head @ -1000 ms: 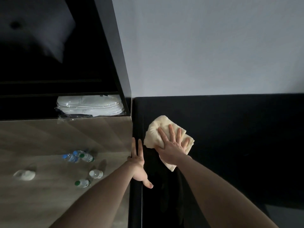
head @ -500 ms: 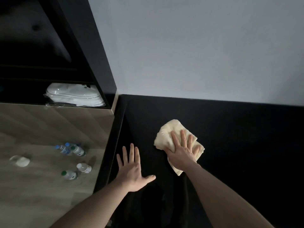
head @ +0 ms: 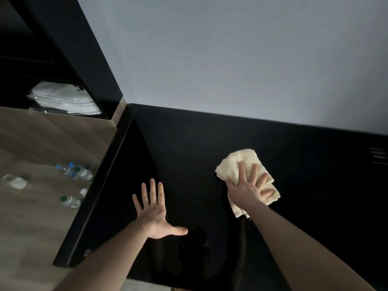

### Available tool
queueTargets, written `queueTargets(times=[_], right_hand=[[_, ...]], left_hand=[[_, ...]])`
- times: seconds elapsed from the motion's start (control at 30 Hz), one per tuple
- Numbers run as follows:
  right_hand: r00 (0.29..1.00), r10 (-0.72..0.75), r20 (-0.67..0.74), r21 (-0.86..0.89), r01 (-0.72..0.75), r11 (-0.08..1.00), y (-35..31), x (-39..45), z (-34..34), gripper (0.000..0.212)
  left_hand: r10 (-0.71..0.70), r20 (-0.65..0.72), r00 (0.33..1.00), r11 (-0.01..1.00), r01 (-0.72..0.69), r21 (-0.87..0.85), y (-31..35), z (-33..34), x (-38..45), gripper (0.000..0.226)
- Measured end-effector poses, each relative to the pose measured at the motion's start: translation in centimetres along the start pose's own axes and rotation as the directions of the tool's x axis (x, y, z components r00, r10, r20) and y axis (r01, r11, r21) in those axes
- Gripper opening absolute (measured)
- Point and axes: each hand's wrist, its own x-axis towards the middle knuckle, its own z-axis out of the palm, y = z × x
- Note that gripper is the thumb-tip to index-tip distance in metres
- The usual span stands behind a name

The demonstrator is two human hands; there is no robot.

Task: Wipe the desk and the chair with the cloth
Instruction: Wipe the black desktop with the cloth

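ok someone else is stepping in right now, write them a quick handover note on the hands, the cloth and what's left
Right hand: fingers spread flat, pressing the cream cloth onto the black desk, right of centre.
Left hand: open, palm flat on the desk near its left edge, holding nothing.
Done: wiping of the desk is under way; how much is covered cannot be told from the surface.
Left: the rest of the desk, then the chair, which is not in view.
Nearby: water bottles on the wooden floor to the left.

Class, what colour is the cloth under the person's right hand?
Pale cream-yellow cloth, seen best in the head view against the black desk.
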Motion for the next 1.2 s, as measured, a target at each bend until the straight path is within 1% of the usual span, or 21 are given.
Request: queueTargets(times=[0.07,0.13,0.27,0.33,0.43,0.53,0.67,0.7,0.8,0.83,0.9,1.07,1.2], right_hand=[[0.999,0.038,0.007,0.01,-0.038,0.999,-1.7,0.4,0.0,0.075],[0.999,0.036,0.019,0.015,-0.036,0.999,-3.3,0.6,0.2,0.075],[0.998,-0.067,0.015,-0.018,0.067,0.998,-6.0,0.7,1.0,0.077],[0.993,-0.116,0.026,-0.037,0.117,0.992,-6.3,0.5,1.2,0.079],[0.977,-0.204,0.054,-0.101,0.209,0.973,-5.0,-0.1,1.5,0.08],[0.964,-0.256,0.072,-0.125,0.263,0.957,-2.8,-0.8,1.4,0.08],[0.954,-0.294,0.063,-0.115,0.3,0.947,0.3,-1.4,1.1,0.08],[0.952,-0.299,0.064,-0.117,0.304,0.945,1.2,-1.4,1.0,0.08],[0.948,-0.311,0.073,-0.123,0.318,0.94,4.6,-1.5,0.2,0.079],[0.946,-0.316,0.076,-0.124,0.324,0.938,5.9,-1.4,-0.2,0.079],[0.943,-0.323,0.085,-0.129,0.332,0.935,8.8,-1.2,-1.1,0.079],[0.932,-0.354,0.082,-0.14,0.362,0.922,18.8,0.9,-4.8,0.079],[0.949,-0.305,0.081,-0.117,0.313,0.943,30.0,3.0,-8.3,0.079]], left_hand=[[0.0,0.001,1.0,1.0,0.0,-0.003,0.0,0.0,0.4,0.174],[0.002,0.014,1.0,1.0,-0.002,-0.004,-0.1,-0.1,0.5,0.175],[-0.001,0.008,1.0,1.0,0.001,-0.005,-0.4,-0.1,0.9,0.176],[-0.006,0.001,1.0,1.0,0.006,-0.012,-0.5,-0.1,1.0,0.177],[-0.012,-0.017,1.0,0.999,0.011,-0.033,-0.6,0.1,0.9,0.177],[-0.018,-0.026,0.999,0.999,0.017,-0.039,-0.4,0.3,0.6,0.178],[-0.033,-0.059,0.998,0.999,0.03,-0.039,1.3,0.0,0.1,0.168],[-0.002,-0.094,0.996,0.999,-0.001,-0.032,2.3,0.1,-0.1,0.162],[0.162,-0.212,0.964,0.987,-0.158,0.037,6.6,1.6,-1.5,0.149],[0.202,-0.232,0.952,0.979,-0.196,0.048,8.5,2.5,-2.0,0.147],[0.234,-0.248,0.94,0.972,-0.233,0.035,12.8,4.4,-2.9,0.142],[0.224,-0.212,0.951,0.974,-0.223,0.031,24.1,7.6,-4.7,0.13],[0.113,-0.179,0.977,0.993,-0.118,-0.019,31.8,8.7,-5.7,0.132]])
